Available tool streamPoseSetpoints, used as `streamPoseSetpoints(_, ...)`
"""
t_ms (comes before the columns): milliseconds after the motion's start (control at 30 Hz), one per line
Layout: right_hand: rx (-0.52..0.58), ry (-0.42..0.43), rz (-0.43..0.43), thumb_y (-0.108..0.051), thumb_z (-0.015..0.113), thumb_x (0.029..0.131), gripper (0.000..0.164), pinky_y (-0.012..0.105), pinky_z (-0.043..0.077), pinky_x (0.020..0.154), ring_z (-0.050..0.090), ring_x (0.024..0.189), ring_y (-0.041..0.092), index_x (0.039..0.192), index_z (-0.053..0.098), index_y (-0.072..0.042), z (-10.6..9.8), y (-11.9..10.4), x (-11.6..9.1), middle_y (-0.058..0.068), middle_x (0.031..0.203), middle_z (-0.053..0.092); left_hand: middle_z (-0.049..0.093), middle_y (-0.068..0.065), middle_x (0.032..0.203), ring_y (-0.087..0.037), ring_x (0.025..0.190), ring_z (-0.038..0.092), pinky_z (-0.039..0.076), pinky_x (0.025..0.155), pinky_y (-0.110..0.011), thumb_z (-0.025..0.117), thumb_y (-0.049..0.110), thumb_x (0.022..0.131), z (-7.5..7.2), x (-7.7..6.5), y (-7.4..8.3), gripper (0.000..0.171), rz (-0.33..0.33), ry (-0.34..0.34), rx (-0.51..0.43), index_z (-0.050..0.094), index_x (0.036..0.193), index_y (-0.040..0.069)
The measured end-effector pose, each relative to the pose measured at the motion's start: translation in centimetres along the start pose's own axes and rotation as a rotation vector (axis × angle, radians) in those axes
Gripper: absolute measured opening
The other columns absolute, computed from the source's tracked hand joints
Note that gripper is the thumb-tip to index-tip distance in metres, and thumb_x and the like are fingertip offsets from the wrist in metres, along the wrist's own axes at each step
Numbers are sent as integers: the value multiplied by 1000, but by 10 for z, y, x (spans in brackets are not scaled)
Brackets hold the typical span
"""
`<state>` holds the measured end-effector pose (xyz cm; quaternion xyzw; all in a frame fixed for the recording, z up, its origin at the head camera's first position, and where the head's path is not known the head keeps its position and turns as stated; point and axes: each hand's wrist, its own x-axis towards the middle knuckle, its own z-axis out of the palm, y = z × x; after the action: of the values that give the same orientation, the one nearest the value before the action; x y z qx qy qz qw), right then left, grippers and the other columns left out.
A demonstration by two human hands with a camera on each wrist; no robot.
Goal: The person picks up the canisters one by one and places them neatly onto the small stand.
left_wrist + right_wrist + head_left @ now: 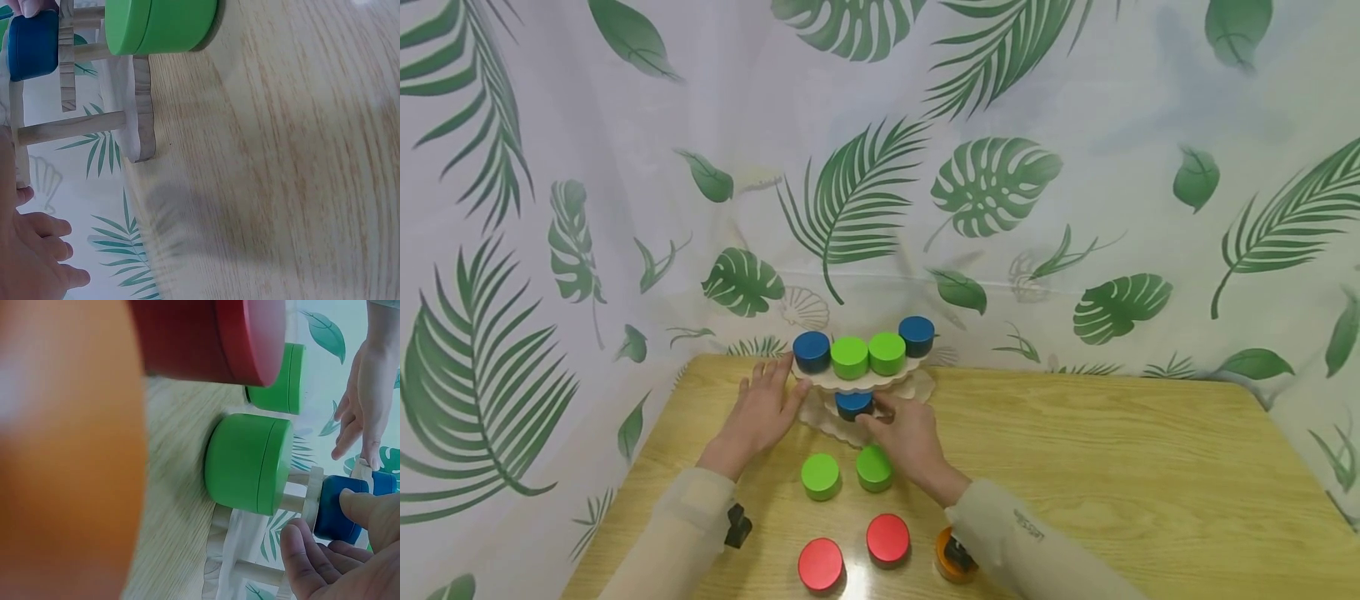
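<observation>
Leafy cloth [1120,108] backs the bench [1112,483]. Right grip [912,437] pinches the lower blue tin [853,407]; left grip [758,412], relaxed, touches the tier [854,387] above.

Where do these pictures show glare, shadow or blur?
Head view: a white glare patch on the table, at the bottom edge beside the lower red canister; left wrist view: a soft grey shadow below the wooden stand in the picture; right wrist view: the orange canister fills the left side, badly blurred, while the nearer green canister looks crisper.
</observation>
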<state>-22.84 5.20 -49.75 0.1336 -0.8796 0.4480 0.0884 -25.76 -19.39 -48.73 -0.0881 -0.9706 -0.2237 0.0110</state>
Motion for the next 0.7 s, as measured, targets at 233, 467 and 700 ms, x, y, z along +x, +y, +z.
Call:
streamPoseSetpoints(233, -45, -5, 9, -18, 83, 92, 37, 43, 64, 81, 79, 96, 27, 123, 77, 1, 2, -5, 3, 18, 112, 80, 29, -29, 170, -53, 159, 18, 17, 125, -74, 32, 55, 113, 0, 0, 0, 75, 1, 1, -4, 22, 168, 5)
streamPoseSetpoints(467, -92, 9, 6, -22, 84, 92, 30, 28, 53, 68, 66, 80, 11, 114, 80, -2, 5, -7, 6, 7, 93, 82, 29, -29, 170, -52, 160, 19, 17, 125, -73, 32, 56, 113, 0, 1, -1, 76, 1, 2, -5, 22, 168, 6)
streamPoseSetpoints(700, -73, 12, 15, -21, 83, 92, 20, 22, 29, 57, 45, 65, 10, 106, 81, -6, 7, -9, 9, -7, 64, 52, 30, -29, 169, -52, 159, 20, 18, 125, -74, 32, 56, 113, 0, 0, -1, 76, 6, 3, -6, 22, 168, 6)
